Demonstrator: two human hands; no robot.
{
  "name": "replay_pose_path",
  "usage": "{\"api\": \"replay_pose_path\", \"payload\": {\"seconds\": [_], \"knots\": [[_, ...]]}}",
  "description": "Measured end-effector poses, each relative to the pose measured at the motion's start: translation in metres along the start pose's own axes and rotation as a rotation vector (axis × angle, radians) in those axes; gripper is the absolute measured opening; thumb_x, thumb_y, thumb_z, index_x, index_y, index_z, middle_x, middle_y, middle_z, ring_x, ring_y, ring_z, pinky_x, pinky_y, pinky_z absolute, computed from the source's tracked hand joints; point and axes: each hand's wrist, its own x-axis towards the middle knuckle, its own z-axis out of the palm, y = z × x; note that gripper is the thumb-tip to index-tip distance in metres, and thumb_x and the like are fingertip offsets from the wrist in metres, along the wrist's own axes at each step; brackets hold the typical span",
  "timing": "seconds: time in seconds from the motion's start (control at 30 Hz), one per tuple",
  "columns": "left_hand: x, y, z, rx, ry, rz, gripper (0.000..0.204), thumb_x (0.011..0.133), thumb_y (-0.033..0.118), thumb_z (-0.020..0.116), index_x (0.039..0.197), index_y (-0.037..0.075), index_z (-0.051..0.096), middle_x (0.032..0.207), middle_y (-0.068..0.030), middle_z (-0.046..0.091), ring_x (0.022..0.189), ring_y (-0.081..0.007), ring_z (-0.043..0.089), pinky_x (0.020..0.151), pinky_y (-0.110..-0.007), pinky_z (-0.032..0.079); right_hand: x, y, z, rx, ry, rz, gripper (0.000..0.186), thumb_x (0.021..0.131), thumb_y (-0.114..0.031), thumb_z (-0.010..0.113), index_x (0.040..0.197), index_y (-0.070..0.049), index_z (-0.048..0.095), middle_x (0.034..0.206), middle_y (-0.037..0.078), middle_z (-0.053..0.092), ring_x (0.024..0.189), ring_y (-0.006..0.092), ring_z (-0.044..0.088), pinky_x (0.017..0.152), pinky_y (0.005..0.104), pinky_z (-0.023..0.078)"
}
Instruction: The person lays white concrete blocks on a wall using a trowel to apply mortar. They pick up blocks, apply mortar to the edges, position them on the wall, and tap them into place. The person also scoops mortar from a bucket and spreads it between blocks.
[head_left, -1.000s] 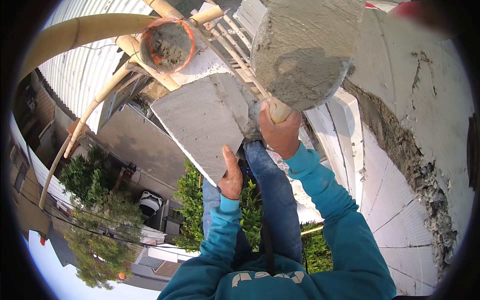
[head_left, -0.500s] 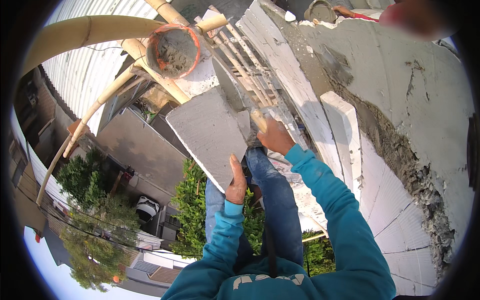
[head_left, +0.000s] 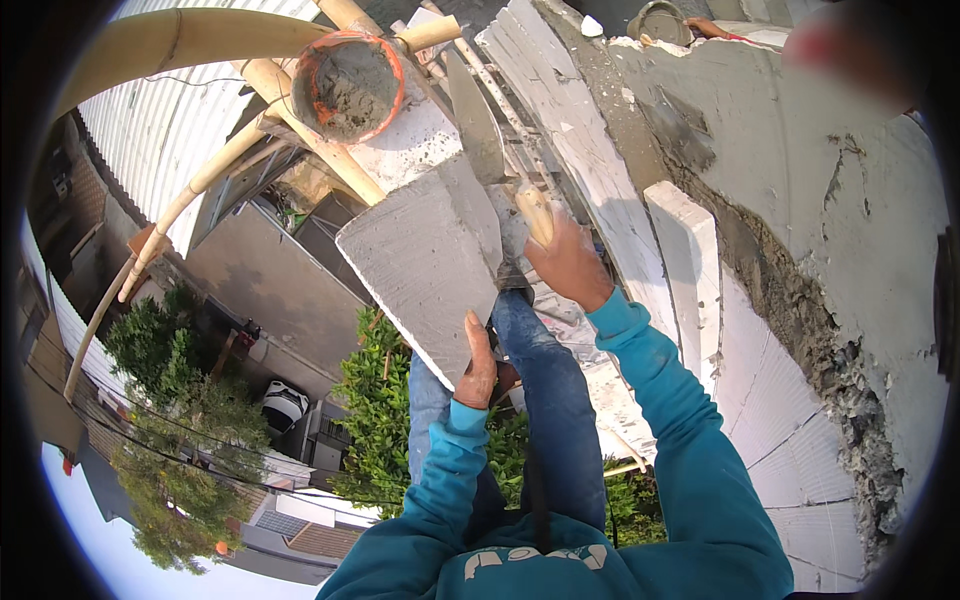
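Bright daylight whitens the corrugated roof [head_left: 160,120] at upper left; mottled shadow darkens a grey surface [head_left: 270,255] left of centre. Straight edges bend toward the black fisheye rim. The reddish blur [head_left: 840,55] at upper right is too unfocused to identify.

Block [head_left: 425,265] is grey, white along one edge. Trowel handle [head_left: 536,215] is pale tan. Bucket [head_left: 400,88] has orange rim; mortar [head_left: 355,90] grey. Sweatshirt [head_left: 680,490] is teal, white print. Jeans [head_left: 548,400] blue, bamboo pole [head_left: 200,38] yellow-tan, shrub [head_left: 375,430] green.
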Motion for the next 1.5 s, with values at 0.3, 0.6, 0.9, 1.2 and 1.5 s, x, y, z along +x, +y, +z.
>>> {"api": "replay_pose_path", "payload": {"seconds": [0.3, 0.6, 0.9, 1.2, 1.5], "knots": [[-0.011, -0.028, -0.001, -0.107, -0.117, -0.065, 0.041, 0.101, 0.023, 0.061, 0.129, -0.005, 0.058, 0.127, -0.0168, 0.063, 0.112, -0.0226, 0.061, 0.095, -0.034, 0.049, 0.027, -0.014, 0.011, -0.02, -0.068, 0.067, 0.067, 0.084, -0.028, 0.065, 0.135, 0.011, 0.043, 0.107, 0.035, 0.062, 0.105, 0.0472, 0.062, 0.088, 0.0528, 0.049], [-0.023, -0.091, -0.004, 0.04, -0.212, 0.088, 0.047, 0.102, 0.025, 0.059, 0.139, -0.004, 0.05, 0.131, -0.016, 0.06, 0.115, -0.0211, 0.06, 0.097, -0.032, 0.048, 0.034, -0.008, 0.016, 0.418, 0.306, -0.187, 0.053, 0.084, -0.022, 0.066, 0.122, 0.011, 0.048, 0.095, 0.029, 0.066, 0.084, 0.046, 0.068, 0.074, 0.0492, 0.054], [-0.025, -0.044, -0.008, 0.007, -0.174, 0.053, 0.036, 0.105, 0.022, 0.051, 0.129, -0.003, 0.06, 0.12, -0.0153, 0.067, 0.104, -0.0252, 0.065, 0.096, -0.032, 0.047, 0.052, 0.006, 0.02, 0.383, 0.293, -0.083, 0.052, 0.08, -0.02, 0.069, 0.12, 0.008, 0.051, 0.09, 0.029, 0.068, 0.088, 0.0473, 0.066, 0.078, 0.0468, 0.054], [-0.021, -0.055, -0.008, 0.403, -0.251, 0.071, 0.039, 0.1, 0.009, 0.059, 0.136, -0.007, 0.054, 0.128, -0.0202, 0.063, 0.11, -0.0213, 0.064, 0.095, -0.032, 0.053, 0.061, 0.013, 0.033, -0.129, -0.059, -0.045, 0.054, 0.083, -0.029, 0.066, 0.118, 0.01, 0.051, 0.087, 0.032, 0.066, 0.085, 0.0501, 0.065, 0.076, 0.0526, 0.053], [-0.022, -0.035, -0.003, -0.017, -0.057, -0.046, 0.039, 0.102, 0.028, 0.055, 0.126, -0.003, 0.062, 0.12, -0.021, 0.066, 0.107, -0.0316, 0.064, 0.096, -0.041, 0.048, 0.064, 0.025, 0.049, -0.138, -0.051, 0.029, 0.048, 0.083, -0.024, 0.069, 0.113, 0.008, 0.051, 0.093, 0.029, 0.065, 0.083, 0.0455, 0.066, 0.074, 0.0502, 0.053]]}}
